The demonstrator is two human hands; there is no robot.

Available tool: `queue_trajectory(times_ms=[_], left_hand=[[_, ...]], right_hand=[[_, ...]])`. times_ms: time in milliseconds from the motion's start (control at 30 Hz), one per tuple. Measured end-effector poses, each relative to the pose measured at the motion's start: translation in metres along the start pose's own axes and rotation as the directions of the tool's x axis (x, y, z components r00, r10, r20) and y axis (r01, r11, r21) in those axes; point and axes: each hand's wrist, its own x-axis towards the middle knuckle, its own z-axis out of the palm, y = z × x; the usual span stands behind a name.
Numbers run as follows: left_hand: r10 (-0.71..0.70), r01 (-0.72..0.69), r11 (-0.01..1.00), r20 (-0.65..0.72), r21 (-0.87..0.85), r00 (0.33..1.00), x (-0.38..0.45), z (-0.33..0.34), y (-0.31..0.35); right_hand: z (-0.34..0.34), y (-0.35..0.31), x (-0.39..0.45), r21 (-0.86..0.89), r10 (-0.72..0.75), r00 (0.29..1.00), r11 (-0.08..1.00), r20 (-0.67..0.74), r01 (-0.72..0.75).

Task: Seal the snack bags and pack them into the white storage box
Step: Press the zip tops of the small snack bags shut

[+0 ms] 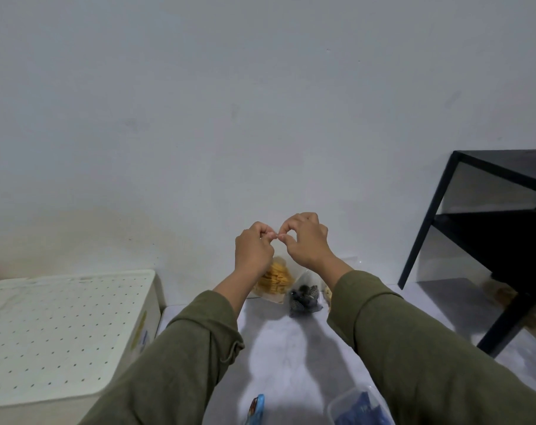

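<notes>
Pale grey floor and a plain white wall fill most of the view, with a black metal shelf (pixel 487 228) standing well to the right of the right hand (pixel 303 240). Both hands are raised and meet in the middle, and each one has its fingers curled with thumb and forefinger pinched together. They seem to hold the top edge of a clear bag between them, but the plastic is too thin to see clearly at the fingertips, so I cannot say it for sure. Just below the left hand (pixel 252 250) is a bag of yellow chips (pixel 277 279), and it looks like the one being closed. Below the right hand, a small bag of dark snacks (pixel 303 297) stands on the floor, and I cannot tell if it is sealed. Another bag is mostly hidden behind the right sleeve. The white storage box (pixel 67 335) sits far to the left of the left hand, with its dotted lid on. Near the bottom edge lie a blue object (pixel 257 409) and a clear tub (pixel 355 407). In my judgement the task is in an early stage: sealing is going on, no bag appears packed, and the lid must come off first.
</notes>
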Motion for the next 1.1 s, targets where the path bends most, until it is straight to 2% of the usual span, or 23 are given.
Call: queue_trajectory(times_ms=[100,167,267,367,533,700,800,967,1100], left_hand=[[0.032,-0.033,0.997,0.001,0.064,0.999,-0.001,0.002,-0.001],[0.031,-0.03,0.997,-0.008,0.069,0.999,-0.001,0.002,-0.001],[-0.011,0.012,0.999,-0.026,0.038,1.0,-0.001,0.0,-0.002],[-0.03,0.03,0.999,-0.028,-0.026,0.999,-0.005,-0.002,-0.002],[0.096,-0.094,0.995,0.057,-0.031,0.994,-0.009,-0.01,0.001],[0.053,-0.051,0.998,0.04,-0.044,0.998,-0.008,-0.016,0.0],[0.053,-0.051,0.997,0.028,-0.065,0.998,-0.011,-0.018,0.0],[0.178,-0.187,0.978,0.094,0.094,0.98,-0.01,-0.022,0.002],[0.119,-0.126,0.985,0.061,0.12,0.991,-0.008,-0.026,0.006]], right_hand=[[0.001,-0.004,-0.001,-0.037,-0.02,1.0,0.999,-0.003,0.02],[0.001,-0.006,-0.003,0.006,-0.017,0.999,1.0,-0.039,0.017],[-0.001,-0.004,-0.006,0.06,0.005,0.997,0.998,-0.073,-0.001],[-0.001,-0.005,-0.007,0.016,0.02,0.997,1.0,-0.07,-0.018],[-0.004,-0.01,-0.007,-0.12,0.006,0.997,0.993,-0.08,-0.016],[-0.003,-0.009,-0.012,0.0,0.033,0.997,0.999,-0.07,-0.033],[-0.003,-0.009,-0.012,-0.056,0.025,0.998,0.998,-0.061,-0.028],[-0.007,-0.01,-0.011,-0.095,0.004,0.995,0.995,-0.095,-0.013],[-0.008,-0.012,-0.014,0.042,0.027,0.996,0.999,-0.082,-0.024]])
